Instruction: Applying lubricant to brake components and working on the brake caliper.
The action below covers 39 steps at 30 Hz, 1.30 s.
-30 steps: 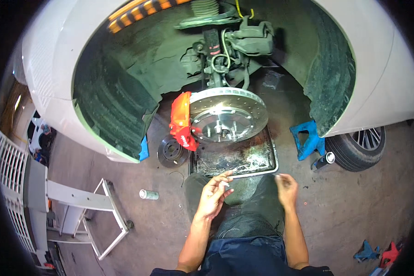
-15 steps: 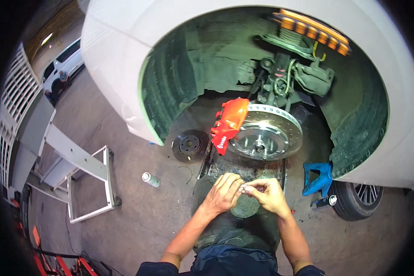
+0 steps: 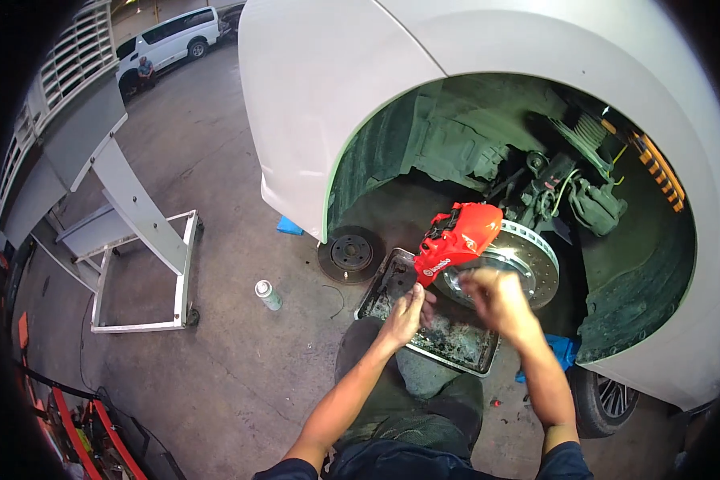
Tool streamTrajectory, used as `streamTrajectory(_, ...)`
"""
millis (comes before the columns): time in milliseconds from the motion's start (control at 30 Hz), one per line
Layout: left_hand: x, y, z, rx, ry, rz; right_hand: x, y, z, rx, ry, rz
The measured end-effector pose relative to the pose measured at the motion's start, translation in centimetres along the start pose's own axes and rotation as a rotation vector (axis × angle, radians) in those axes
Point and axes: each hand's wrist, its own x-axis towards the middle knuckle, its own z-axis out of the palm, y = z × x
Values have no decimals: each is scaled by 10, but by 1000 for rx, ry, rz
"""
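A red brake caliper [image 3: 461, 237] sits over the left edge of a drilled, shiny brake disc [image 3: 540, 260] in the wheel arch. Just below the caliper's lower end is my left hand [image 3: 406, 318], its thumb and fingers pinched together. Whatever lies between those fingertips is too small to make out. My right hand [image 3: 500, 302] is raised in front of the disc's lower part and smeared by motion, so its fingers cannot be read. Under the disc lies a dirty metal drip tray [image 3: 456, 340], partly behind my hands.
An old brake disc [image 3: 350, 253] and a spray can [image 3: 269, 295] stand on the floor to the left. A white wheeled frame [image 3: 140, 326] is farther left. At right, a blue stand [image 3: 554, 356] and a wheel [image 3: 608, 404] lie under the car. A person [image 3: 146, 70] sits by a white van.
My hands were together above my lap and are now apart, both farther forward by the caliper and disc. The view has swung left, so the car sits farther right.
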Motion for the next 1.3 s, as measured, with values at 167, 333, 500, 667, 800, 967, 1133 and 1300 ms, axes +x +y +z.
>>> streamTrajectory(167,-7,-103,-35,545,308,54,51,44,-26,-244,-4,-40)
streamTrajectory(333,-35,-130,-48,568,271,-5,60,44,-27,-351,-102,-60)
streamTrajectory(500,-35,-135,-52,631,308,-31,65,41,-21,-376,-73,1)
streamTrajectory(667,-33,-138,-54,603,306,-8,70,38,-24,-423,-151,38)
streamTrajectory(800,-32,-138,-54,618,311,-7,76,37,-22,-707,-255,3)
streamTrajectory(967,-27,-142,-53,646,305,5,81,49,-20,-812,-273,4)
streamTrajectory(1133,-25,-142,-51,642,306,-40,79,43,-27,-754,-371,51)
streamTrajectory(1300,-25,-140,-48,648,307,7,75,50,-34,-559,-313,-6)
